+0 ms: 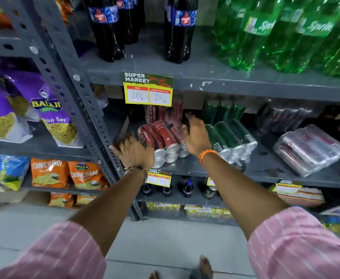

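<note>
Nearest are two pink striped sleeves (298, 244), with bare forearms stretching from them towards a grey metal shelf (265, 168). The left hand (135, 152) is at the left end of a pack of red Coca-Cola cans (165, 135), back of the hand up and thumb splayed out towards the perforated upright post (80, 93). Its fingers bend forward against the pack, but motion blur hides whether they grip it. The right hand (197, 135), an orange thread band (207, 155) at its wrist, is spread with fingers straight and lies along the pack's right side, in the gap between the red cans and a pack of green cans (227, 137).

The red cans lie on their sides on the shelf with silver bottoms facing out, and more red cans stand upright behind them. Further right on the same shelf lie plastic-wrapped packs (310, 150) of cans. A yellow price tag (148, 93) reading 20 and 18 hangs from the edge of the shelf above. On that upper shelf stand dark cola bottles (106, 33) and green Sprite bottles (265, 37). In the bay to the left sit purple Balaji snack bags (50, 109).
</note>
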`<state>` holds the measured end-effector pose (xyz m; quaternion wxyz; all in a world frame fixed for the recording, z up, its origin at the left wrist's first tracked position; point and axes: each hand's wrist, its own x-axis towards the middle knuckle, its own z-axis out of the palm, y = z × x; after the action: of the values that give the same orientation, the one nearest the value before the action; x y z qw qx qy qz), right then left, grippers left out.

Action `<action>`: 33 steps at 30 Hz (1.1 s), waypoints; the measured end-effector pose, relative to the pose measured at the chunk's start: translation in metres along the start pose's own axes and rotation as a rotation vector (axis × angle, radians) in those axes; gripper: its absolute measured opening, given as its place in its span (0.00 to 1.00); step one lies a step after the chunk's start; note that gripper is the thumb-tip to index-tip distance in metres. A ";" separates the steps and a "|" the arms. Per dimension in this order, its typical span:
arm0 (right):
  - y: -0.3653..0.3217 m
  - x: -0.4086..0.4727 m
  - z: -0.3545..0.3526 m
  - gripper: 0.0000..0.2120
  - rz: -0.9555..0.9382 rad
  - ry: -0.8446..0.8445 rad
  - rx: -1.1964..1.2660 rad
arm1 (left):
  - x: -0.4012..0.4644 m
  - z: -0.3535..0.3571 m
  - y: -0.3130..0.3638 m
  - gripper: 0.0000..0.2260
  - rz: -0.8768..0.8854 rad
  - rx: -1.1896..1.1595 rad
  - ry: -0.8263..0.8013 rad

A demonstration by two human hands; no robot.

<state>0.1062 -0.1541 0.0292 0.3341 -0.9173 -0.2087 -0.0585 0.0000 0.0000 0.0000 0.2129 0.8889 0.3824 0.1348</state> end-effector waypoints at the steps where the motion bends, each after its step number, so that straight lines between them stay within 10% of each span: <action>1: 0.001 0.012 0.005 0.21 0.040 -0.029 0.008 | 0.000 0.002 0.005 0.30 -0.063 -0.017 -0.009; 15: 0.011 0.074 0.039 0.34 0.484 -0.377 0.183 | 0.042 0.008 0.028 0.20 -0.604 -1.016 -0.375; 24: 0.015 0.072 0.026 0.11 0.487 -0.420 0.413 | 0.048 0.001 0.022 0.30 -0.588 -0.977 -0.418; 33: 0.010 0.058 0.011 0.13 0.344 -0.320 0.585 | 0.041 0.000 0.022 0.23 -0.299 -0.801 -0.151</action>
<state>0.1625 -0.1340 0.0289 0.5503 -0.8021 -0.1093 0.2046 0.0414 0.0167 0.0136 0.5856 0.6785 0.4076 0.1747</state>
